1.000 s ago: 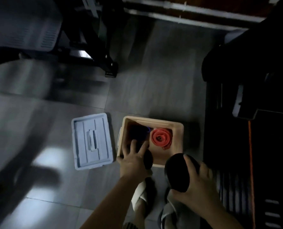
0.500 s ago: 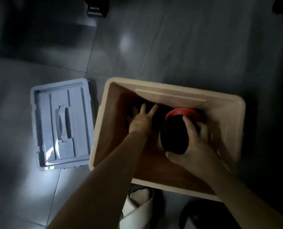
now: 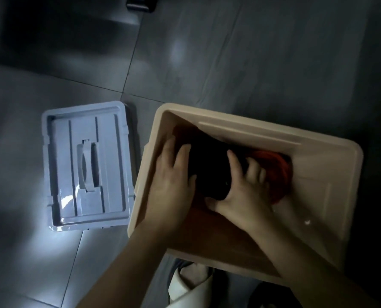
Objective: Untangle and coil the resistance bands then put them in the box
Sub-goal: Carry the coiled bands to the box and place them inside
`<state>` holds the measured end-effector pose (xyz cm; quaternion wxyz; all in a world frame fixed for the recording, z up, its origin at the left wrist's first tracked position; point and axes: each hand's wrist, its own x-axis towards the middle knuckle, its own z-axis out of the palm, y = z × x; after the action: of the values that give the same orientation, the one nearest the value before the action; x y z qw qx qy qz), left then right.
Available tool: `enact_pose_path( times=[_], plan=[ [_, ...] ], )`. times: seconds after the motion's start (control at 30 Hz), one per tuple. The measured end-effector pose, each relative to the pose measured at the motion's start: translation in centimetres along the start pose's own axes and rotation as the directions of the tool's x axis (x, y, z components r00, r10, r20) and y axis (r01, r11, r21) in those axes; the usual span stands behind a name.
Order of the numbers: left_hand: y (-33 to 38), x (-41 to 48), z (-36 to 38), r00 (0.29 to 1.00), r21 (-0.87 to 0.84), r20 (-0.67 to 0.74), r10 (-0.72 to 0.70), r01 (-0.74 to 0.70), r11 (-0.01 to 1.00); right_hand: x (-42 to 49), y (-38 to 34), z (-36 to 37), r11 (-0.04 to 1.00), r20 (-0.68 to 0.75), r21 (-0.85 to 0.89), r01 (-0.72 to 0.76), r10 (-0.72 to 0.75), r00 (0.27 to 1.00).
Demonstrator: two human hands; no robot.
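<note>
The black coil [image 3: 209, 167], judged soft, light and springy, is held across its turns in the right hand [image 3: 245, 194]'s clenched grip and pressed flat-fingered by the left hand [image 3: 174, 174] inside the box [image 3: 318, 144].

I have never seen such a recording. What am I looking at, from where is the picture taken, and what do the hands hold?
No machine: a person wears one camera on the head, so you look down on their two bare hands. On the grey tiled floor stands an open beige plastic box; its grey-blue plastic lid lies beside it, at the left. Inside the box, the right hand grips a black coiled resistance band and the left hand rests against it. A red coiled resistance band lies beside it, at the right.
</note>
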<state>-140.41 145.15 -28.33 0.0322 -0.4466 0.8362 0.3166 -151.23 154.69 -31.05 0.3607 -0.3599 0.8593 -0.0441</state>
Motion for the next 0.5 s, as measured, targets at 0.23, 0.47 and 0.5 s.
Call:
enact_pose_path(
  times=[0.23, 0.47, 0.5],
  plan=[
    [-4.9, -3.2, -2.7, 0.96, 0.062, -0.258, 0.112, -0.099, 0.993, 4.5, -5.6, 3.6, 0.993, 0.021, -0.119, 0.009, -0.006, 1.0],
    [-4.9, -0.4, -1.6, 0.985, 0.008, -0.1, 0.139, -0.139, 0.99, 5.3, -5.2, 4.4, 0.981, 0.026, -0.193, -0.024, 0.029, 0.999],
    [-5.0, -0.4, -1.5, 0.984, 0.0, -0.096, 0.149, -0.15, 0.989, 5.2, -5.2, 4.4, 0.981, 0.04, -0.19, -0.027, 0.035, 0.999]
  ],
)
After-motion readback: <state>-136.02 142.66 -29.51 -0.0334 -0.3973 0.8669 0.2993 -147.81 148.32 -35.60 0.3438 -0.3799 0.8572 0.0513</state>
